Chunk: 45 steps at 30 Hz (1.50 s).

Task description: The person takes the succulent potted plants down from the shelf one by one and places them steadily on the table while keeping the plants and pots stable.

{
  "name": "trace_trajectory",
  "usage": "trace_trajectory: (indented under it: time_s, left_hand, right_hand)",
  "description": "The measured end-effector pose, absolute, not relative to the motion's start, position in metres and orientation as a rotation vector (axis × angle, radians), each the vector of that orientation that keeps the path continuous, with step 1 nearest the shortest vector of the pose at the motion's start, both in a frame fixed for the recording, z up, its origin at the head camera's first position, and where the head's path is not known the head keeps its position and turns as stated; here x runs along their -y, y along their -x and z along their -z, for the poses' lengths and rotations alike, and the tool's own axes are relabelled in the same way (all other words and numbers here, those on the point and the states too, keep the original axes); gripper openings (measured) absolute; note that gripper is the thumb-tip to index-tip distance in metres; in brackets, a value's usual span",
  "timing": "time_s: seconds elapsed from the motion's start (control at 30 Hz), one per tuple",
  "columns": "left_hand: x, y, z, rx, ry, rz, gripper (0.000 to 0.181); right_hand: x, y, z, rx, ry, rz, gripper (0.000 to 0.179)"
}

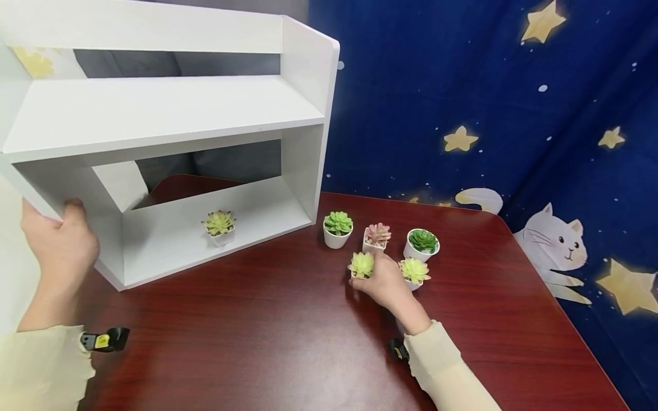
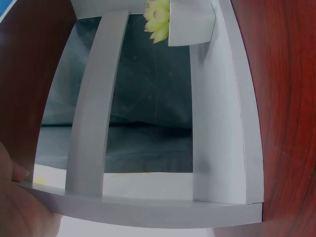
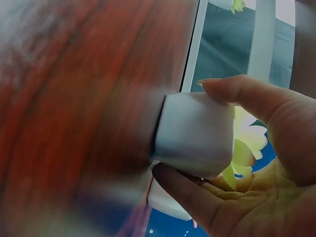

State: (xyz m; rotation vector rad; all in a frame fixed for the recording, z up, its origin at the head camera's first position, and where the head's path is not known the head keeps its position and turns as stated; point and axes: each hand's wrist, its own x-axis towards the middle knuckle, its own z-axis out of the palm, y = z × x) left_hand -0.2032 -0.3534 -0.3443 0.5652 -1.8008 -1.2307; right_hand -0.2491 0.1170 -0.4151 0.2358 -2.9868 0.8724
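Note:
My left hand (image 1: 64, 242) grips the left side panel of a white two-tier shelf (image 1: 169, 108), its thumb lying on the inner face. On the lower tier stands a yellow-green potted succulent (image 1: 219, 226) with darker tips, which also shows at the top of the left wrist view. With thumb and fingers, my right hand (image 1: 386, 279) holds another yellow-green potted succulent (image 1: 362, 265) by its white, square-sided pot (image 3: 195, 136). Close around that hand are a pink succulent (image 1: 377, 235), a pale green one (image 1: 413, 270), a dark green one (image 1: 423, 242) and a bright green one (image 1: 337, 224).
Everything stands on a dark red wood-grain table (image 1: 247, 337), whose right edge slants toward the lower right. Behind it hangs a navy curtain (image 1: 401, 103) with stars and a white cat. Grey fabric (image 2: 153, 94) shows through the shelf's open back.

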Motion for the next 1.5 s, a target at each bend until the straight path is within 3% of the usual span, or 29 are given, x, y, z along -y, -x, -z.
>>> trace_trajectory:
  time_s: [0.23,0.6,1.07,1.5]
  left_hand:
    - [0.356,0.204,0.347,1.803,-0.573,1.269,0.05]
    - [0.359,0.206,0.349,1.816,-0.573,1.243,0.05]
    - [0.358,0.205,0.346,1.822,-0.579,1.269,0.052]
    - [0.359,0.203,0.344,1.815,-0.546,1.275,0.052]
  right_hand:
    - [-0.114,0.242,0.409,3.054,-0.2,-0.84,0.103]
    - [-0.11,0.229,0.382,3.024,-0.321,-0.708,0.117]
    - [-0.071,0.223,0.34,2.95,-0.66,-0.976,0.097]
    - [-0.006,0.252,0.351,2.902,-0.853,-1.503,0.089]
